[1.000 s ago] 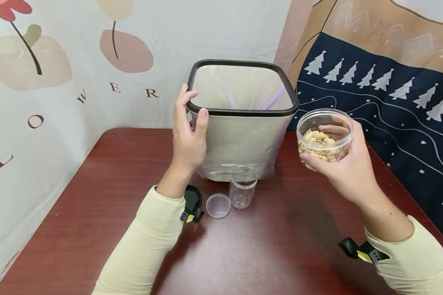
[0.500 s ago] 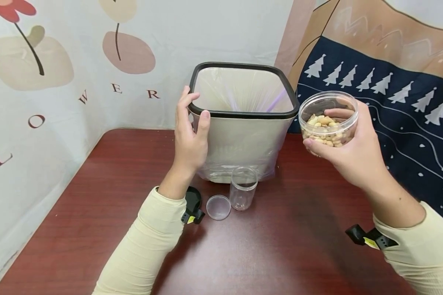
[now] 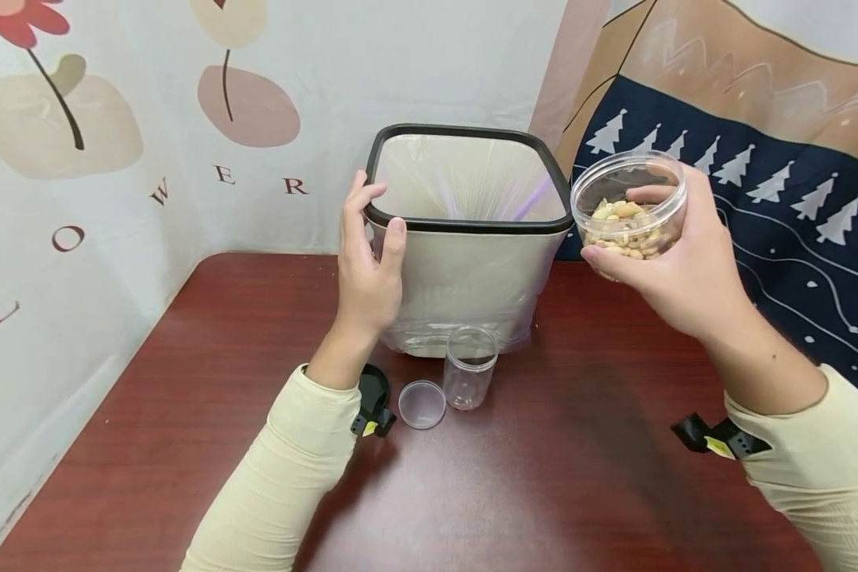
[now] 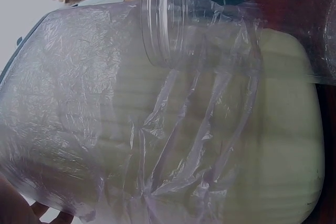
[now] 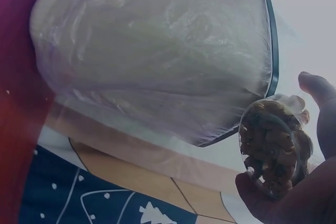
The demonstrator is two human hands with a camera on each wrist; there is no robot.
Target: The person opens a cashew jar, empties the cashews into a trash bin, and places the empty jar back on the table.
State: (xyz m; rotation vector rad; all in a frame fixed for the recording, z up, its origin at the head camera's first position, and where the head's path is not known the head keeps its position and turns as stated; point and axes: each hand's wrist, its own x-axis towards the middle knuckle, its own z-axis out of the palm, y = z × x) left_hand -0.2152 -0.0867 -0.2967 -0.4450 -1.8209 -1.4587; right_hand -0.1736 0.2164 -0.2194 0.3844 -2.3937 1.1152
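Dark red table against patterned cloth walls. Nut jar gripped in right hand, raised just beside bin rim. Left hand grasps bin's near-left corner. Empty jar and lid stand in front of bin.

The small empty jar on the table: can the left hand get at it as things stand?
Probably yes. The left hand grips the bin rim, but the small empty jar stands uncovered just below it, nothing between.

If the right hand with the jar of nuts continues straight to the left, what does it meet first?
Most likely the black rim of the bin: the jar of nuts in the right hand sits just beside it, though depth is unclear.
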